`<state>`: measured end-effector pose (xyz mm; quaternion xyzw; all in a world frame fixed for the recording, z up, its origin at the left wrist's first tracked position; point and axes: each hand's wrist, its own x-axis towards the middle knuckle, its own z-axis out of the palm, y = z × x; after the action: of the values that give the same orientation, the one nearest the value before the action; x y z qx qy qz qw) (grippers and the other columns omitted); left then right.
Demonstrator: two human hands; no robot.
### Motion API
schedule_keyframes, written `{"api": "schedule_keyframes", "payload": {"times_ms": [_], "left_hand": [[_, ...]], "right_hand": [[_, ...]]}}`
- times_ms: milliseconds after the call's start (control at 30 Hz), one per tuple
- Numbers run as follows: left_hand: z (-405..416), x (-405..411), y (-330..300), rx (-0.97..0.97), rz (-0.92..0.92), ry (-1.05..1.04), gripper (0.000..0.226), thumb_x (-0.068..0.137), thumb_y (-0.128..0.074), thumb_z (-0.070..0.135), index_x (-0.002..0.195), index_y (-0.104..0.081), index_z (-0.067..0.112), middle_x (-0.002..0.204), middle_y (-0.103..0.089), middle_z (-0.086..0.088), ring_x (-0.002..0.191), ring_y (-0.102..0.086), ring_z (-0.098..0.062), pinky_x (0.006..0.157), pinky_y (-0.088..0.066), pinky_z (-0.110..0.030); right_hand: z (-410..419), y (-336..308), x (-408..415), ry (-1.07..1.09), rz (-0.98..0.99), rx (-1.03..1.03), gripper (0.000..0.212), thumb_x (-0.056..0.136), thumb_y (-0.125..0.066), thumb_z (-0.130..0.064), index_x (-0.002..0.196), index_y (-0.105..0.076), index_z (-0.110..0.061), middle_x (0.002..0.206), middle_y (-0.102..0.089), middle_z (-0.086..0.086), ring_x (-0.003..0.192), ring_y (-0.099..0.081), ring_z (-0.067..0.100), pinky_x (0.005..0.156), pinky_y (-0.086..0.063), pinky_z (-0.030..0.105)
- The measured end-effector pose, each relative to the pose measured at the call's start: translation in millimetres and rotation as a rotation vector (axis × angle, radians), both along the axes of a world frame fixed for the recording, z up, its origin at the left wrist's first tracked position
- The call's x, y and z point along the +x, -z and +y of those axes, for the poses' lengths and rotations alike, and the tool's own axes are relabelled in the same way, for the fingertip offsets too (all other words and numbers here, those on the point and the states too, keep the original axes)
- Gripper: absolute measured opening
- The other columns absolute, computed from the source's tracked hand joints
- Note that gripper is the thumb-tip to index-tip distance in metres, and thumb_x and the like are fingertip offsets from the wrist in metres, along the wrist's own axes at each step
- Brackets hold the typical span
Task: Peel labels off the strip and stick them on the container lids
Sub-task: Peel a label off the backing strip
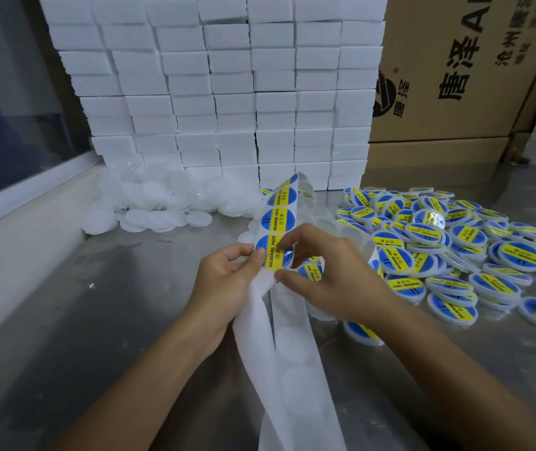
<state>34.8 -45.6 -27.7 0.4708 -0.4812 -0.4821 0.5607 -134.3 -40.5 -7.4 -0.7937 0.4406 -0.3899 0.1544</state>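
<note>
- I see the left hand (227,281) gripping the label strip (278,219) above the counter (130,320)
- right hand (318,271) pinches the lowest label (274,252) on that strip
- labelled lids (455,249) piled right of the strip

The label (274,253) that the left hand (227,281) and the right hand (328,278) are pinching is showing a blue circle crossed by a yellow band with black letters, and the labels above it on the strip (292,353) are repeating the same pattern, while the strip below the hands is hanging plain white. To the right of the right hand, the labelled lids (455,249) are showing the same blue and yellow with white rims. Beyond the left hand, the plain lids (162,203) and the stacked boxes (227,92) are looking white, the carton (455,76) is showing brown with black print, and the table (97,320) is shining grey.
</note>
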Motion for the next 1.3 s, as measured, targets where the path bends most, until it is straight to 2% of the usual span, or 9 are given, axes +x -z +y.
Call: {"api": "schedule_keyframes", "payload": {"times_ms": [100, 233, 333, 467, 533, 733, 833, 1000, 1300], "left_hand": [[1, 1, -2, -0.020, 0.060, 0.069, 0.013, 0.086, -0.069, 0.022, 0.076, -0.076, 0.025, 0.081, -0.077, -0.004, 0.066, -0.071, -0.010, 0.055, -0.051, -0.016], [1, 2, 0, -0.017, 0.056, 0.175, 0.024, 0.071, -0.076, 0.024, 0.091, -0.075, 0.011, 0.088, -0.077, -0.010, 0.075, -0.073, -0.016, 0.062, -0.055, -0.021], [1, 2, 2, -0.017, 0.048, 0.164, 0.008, 0.084, -0.071, 0.012, 0.091, -0.075, 0.013, 0.090, -0.076, -0.011, 0.079, -0.073, -0.019, 0.066, -0.057, -0.024], [-4, 2, 6, -0.014, -0.050, 0.044, 0.017, 0.087, -0.069, 0.009, 0.087, -0.072, 0.026, 0.085, -0.077, 0.002, 0.079, -0.073, -0.013, 0.069, -0.057, -0.025], [-4, 2, 9, -0.022, -0.121, -0.008, 0.019, 0.087, -0.070, 0.010, 0.099, -0.068, 0.025, 0.092, -0.076, 0.001, 0.088, -0.072, -0.015, 0.082, -0.056, -0.031], [1, -5, 9, -0.159, -0.242, 0.023, 0.032, 0.090, -0.063, 0.001, 0.085, -0.067, 0.032, 0.076, -0.073, 0.015, 0.076, -0.068, 0.003, 0.073, -0.051, -0.012], [0, -6, 8, -0.189, -0.291, -0.004, 0.030, 0.090, -0.064, 0.001, 0.084, -0.067, 0.031, 0.082, -0.072, 0.006, 0.079, -0.068, -0.004, 0.077, -0.052, -0.019], [-1, -5, 12, -0.280, -0.411, 0.007, 0.012, 0.092, -0.060, 0.005, 0.097, -0.068, 0.013, 0.093, -0.069, -0.022, 0.089, -0.064, -0.041, 0.086, -0.053, -0.053], [-1, -4, 11, -0.253, -0.440, 0.011, 0.022, 0.094, -0.058, 0.007, 0.114, -0.067, 0.010, 0.101, -0.072, -0.005, 0.094, -0.068, -0.022, 0.091, -0.054, -0.044]], "right_hand": [[-1, 3, 10, -0.004, -0.196, 0.028, 0.011, 0.081, -0.075, -0.011, 0.089, -0.072, -0.018, 0.081, -0.069, -0.010, 0.077, -0.064, 0.008, 0.083, -0.053, 0.033], [-6, 4, 8, -0.003, -0.364, 0.092, 0.025, 0.082, -0.071, -0.002, 0.104, -0.072, -0.015, 0.081, -0.068, -0.022, 0.064, -0.061, 0.003, 0.070, -0.051, 0.018], [-8, 6, 6, 0.000, -0.338, 0.061, 0.040, 0.083, -0.070, -0.002, 0.120, -0.066, -0.017, 0.112, -0.064, -0.006, 0.063, -0.057, 0.006, 0.070, -0.053, 0.024], [-10, 17, 7, 0.025, -0.194, -0.021, 0.045, 0.086, -0.070, -0.012, 0.126, -0.061, -0.029, 0.127, -0.052, -0.005, 0.064, -0.061, 0.004, 0.071, -0.051, 0.017], [-10, 21, 8, 0.103, -0.097, -0.067, 0.039, 0.086, -0.072, -0.022, 0.124, -0.063, -0.031, 0.131, -0.048, -0.005, 0.074, -0.064, 0.005, 0.077, -0.054, 0.026], [-12, 18, 9, 0.175, 0.097, -0.412, 0.009, 0.086, -0.072, -0.017, 0.093, -0.076, -0.013, 0.086, -0.067, 0.004, 0.076, -0.063, 0.027, 0.064, -0.051, 0.043], [-11, 16, 11, 0.183, 0.154, -0.468, 0.007, 0.085, -0.071, -0.017, 0.087, -0.076, -0.012, 0.080, -0.067, 0.005, 0.073, -0.062, 0.029, 0.061, -0.050, 0.042], [-13, 19, 14, 0.189, 0.225, -0.501, 0.010, 0.087, -0.068, -0.016, 0.085, -0.074, -0.008, 0.080, -0.067, 0.007, 0.072, -0.062, 0.031, 0.061, -0.049, 0.043], [-13, 21, 19, 0.248, 0.196, -0.489, 0.010, 0.086, -0.065, -0.014, 0.078, -0.066, -0.007, 0.072, -0.061, 0.006, 0.066, -0.056, 0.026, 0.059, -0.047, 0.042]]}}
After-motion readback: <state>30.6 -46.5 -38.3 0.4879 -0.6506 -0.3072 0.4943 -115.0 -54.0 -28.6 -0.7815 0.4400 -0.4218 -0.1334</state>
